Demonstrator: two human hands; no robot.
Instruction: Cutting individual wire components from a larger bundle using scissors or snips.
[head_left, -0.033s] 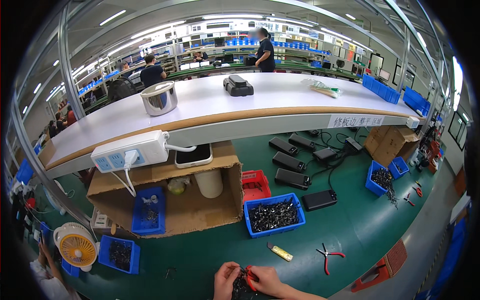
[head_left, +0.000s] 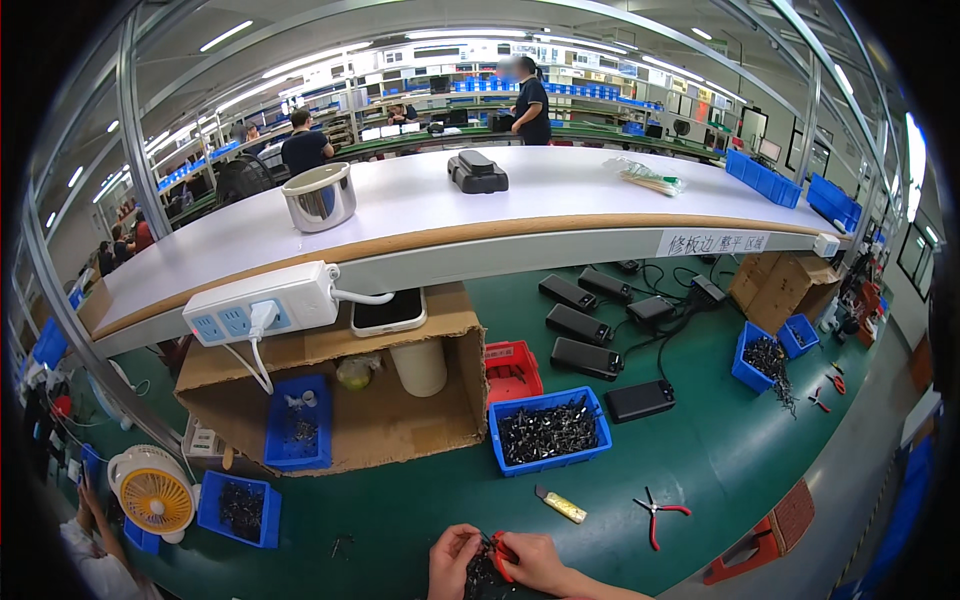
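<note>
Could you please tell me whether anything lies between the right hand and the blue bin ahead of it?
Yes: a yellow tool lies on the green table between the right hand and the blue bin.

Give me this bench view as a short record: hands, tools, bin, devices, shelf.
left hand: grip closed on a small dark part, too small to identify
right hand: grip closed on a red-handled hand tool, head mostly hidden
under hands: loose pile of small dark pieces
loose tools: spread red-handled metal pliers, right of a flat yellow tool with a dark end
bin: blue rectangular plastic bin, holding dark pieces
devices: black rectangular devices, beyond the bin, rightward
shelf: white raised shelf, bearing a shiny round metal pot
</note>
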